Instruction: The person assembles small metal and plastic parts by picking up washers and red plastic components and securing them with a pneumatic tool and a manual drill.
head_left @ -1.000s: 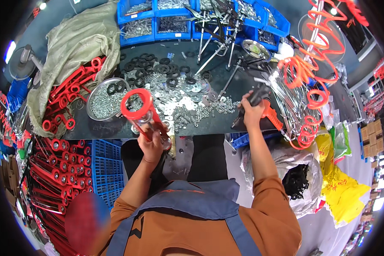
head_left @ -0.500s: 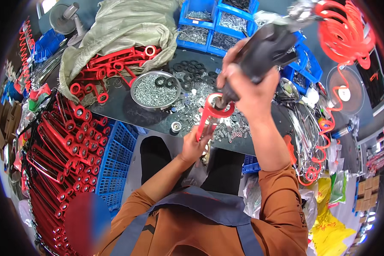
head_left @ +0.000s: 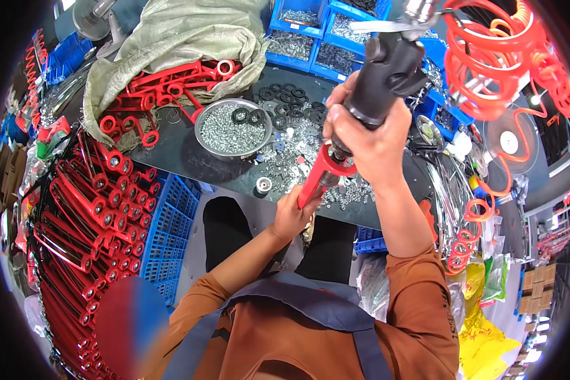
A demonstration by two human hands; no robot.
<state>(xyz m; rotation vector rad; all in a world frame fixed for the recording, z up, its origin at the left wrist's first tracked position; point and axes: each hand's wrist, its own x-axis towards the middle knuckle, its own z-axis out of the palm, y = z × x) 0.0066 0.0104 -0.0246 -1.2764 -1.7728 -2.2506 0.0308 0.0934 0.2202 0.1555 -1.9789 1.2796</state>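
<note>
My left hand [head_left: 292, 214] is closed around the shaft of a red metal part [head_left: 313, 183] with a ring at its upper end, held slanted above the table's near edge. In my right hand [head_left: 372, 136] is a black pneumatic screwdriver [head_left: 386, 73], its fingers wrapped round the lower body. The tool's tip goes down into the ring of the red part; its exact contact inside is hidden. A red coiled air hose [head_left: 487, 57] hangs beside the tool's upper end. Small metal pieces [head_left: 291, 155] lie scattered on the table behind the red part.
A round metal dish [head_left: 231, 130] of small silver pieces stands left of my hands. Behind it, red parts spill from a woven sack [head_left: 190, 31]. Blue bins [head_left: 291, 47] line the back. A blue crate [head_left: 171, 234] and stacked red parts [head_left: 101, 209] stand at the left.
The screwdriver has turned more upright, and the red part's ring end has shifted slightly right with it. The air hose has swung. Both hands keep their holds.
</note>
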